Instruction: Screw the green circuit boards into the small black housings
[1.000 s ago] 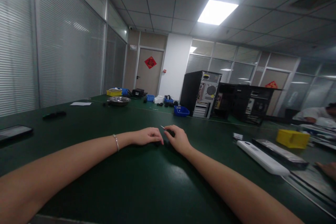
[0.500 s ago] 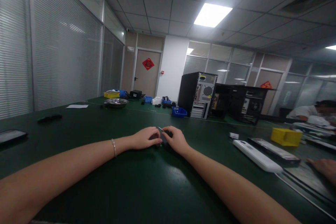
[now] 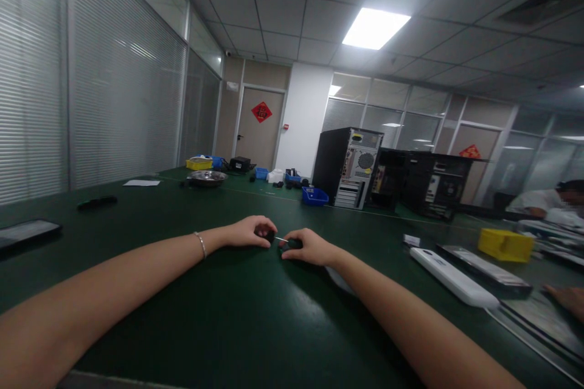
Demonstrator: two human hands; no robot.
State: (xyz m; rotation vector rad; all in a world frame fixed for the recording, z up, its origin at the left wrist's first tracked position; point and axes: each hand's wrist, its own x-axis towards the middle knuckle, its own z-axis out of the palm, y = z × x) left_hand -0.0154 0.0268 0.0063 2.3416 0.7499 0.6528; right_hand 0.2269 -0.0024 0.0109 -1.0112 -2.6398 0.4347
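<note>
My right hand point(image 3: 312, 247) is closed around the dark handle of a small screwdriver point(image 3: 294, 244), whose thin metal shaft points left. Facing it, my left hand point(image 3: 249, 231) curls its fingers around a small dark part point(image 3: 270, 236), mostly hidden by the fingers, so its kind is unclear. The shaft's tip is at or very near this part; whether they touch is hard to see. Both hands are just over the green tabletop point(image 3: 237, 316). Under my right forearm shows a pale rounded shape point(image 3: 340, 280), partly covered.
Computer cases point(image 3: 349, 167) stand at the back right, behind a blue bin point(image 3: 314, 196). A metal bowl point(image 3: 207, 179) is at the back left. A phone point(image 3: 30, 235) lies left. On the right are a white power strip point(image 3: 451, 276), a yellow box point(image 3: 506, 244) and another person's hand point(image 3: 566, 299).
The hands have drawn slightly apart, and the screwdriver's shaft now lies nearly level between them instead of slanting up. The view has shifted a little to the left.
</note>
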